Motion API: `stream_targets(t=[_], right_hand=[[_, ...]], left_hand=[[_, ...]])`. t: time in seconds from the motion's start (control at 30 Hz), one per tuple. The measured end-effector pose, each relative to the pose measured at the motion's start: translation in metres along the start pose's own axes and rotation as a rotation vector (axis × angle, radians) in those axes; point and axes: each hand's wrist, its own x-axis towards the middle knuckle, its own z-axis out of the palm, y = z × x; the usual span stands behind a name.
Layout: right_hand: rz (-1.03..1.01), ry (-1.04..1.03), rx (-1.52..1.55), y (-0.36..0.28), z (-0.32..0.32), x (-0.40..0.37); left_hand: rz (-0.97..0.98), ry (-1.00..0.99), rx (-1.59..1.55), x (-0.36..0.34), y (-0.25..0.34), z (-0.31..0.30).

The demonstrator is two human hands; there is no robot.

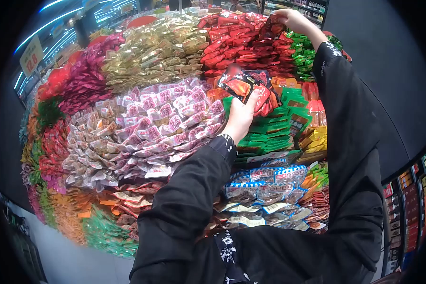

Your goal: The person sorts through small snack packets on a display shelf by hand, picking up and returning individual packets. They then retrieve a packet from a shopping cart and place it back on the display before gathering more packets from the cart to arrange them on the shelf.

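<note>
At the frame's centre, the left hand (240, 116) is partly closed, thumb pressed over black-and-red packets (240, 87). At upper right, the right hand (293, 21) curls at a dark red packet (271, 28); whether it grips is unclear. The film looks slick, so a flat, gentle thumb should hold best. Below lie flat, layered green packets (270, 132); leftward, crinkled, puffy pink-and-white packets (165, 111).

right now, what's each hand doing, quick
Left hand: closed, holding a bunch of black-and-red packets.
Right hand: fingertips at a dark red packet; whether closed on it cannot be told.
</note>
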Motion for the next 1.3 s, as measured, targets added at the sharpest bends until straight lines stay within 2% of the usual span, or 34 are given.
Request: stream_targets(t=[0.27,0.4,0.43,0.53,0.6,0.7,0.77,0.83,0.87,0.9,0.97,1.17,1.23,1.3], right_hand=[[-0.037,-0.038,-0.153,-0.002,0.031,0.028],[-0.044,-0.069,-0.088,-0.004,0.04,0.035],[-0.104,-0.064,-0.026,0.0,0.039,0.04],[-0.063,-0.062,-0.098,0.009,0.035,0.048],[-0.115,-0.056,-0.142,0.012,0.041,0.047],[-0.079,-0.095,-0.143,0.023,0.053,0.051],[-0.113,-0.056,-0.157,0.017,0.048,0.052],[-0.092,0.018,-0.003,0.009,0.036,0.058],[-0.136,0.149,-0.074,-0.007,0.027,0.042],[-0.134,0.144,-0.074,-0.013,0.026,0.039],[-0.124,-0.026,0.018,-0.007,0.031,0.038],[-0.055,-0.04,0.059,0.01,0.046,0.039],[0.008,-0.188,-0.104,0.012,0.048,0.033],[0.041,-0.231,-0.07,0.013,0.049,0.031]], left_hand=[[0.003,-0.056,0.063,0.008,0.001,-0.005],[-0.078,-0.107,0.057,0.005,-0.003,-0.013],[-0.095,-0.137,0.087,0.008,-0.002,-0.013],[-0.05,-0.11,0.088,0.009,-0.001,-0.009],[-0.012,-0.104,0.073,0.009,-0.001,-0.007],[-0.042,-0.112,0.05,0.008,0.0,-0.007],[-0.044,-0.111,0.046,0.008,-0.002,-0.008],[-0.043,-0.103,0.052,0.007,-0.003,-0.009],[-0.043,-0.099,0.05,0.008,-0.002,-0.009],[-0.055,-0.093,0.029,0.008,-0.002,-0.009],[-0.071,-0.094,0.007,0.006,-0.002,-0.006],[-0.023,-0.084,-0.031,0.005,0.0,-0.004],[-0.034,-0.096,-0.037,0.005,0.0,-0.006],[-0.041,-0.106,-0.043,0.005,-0.002,-0.007]])
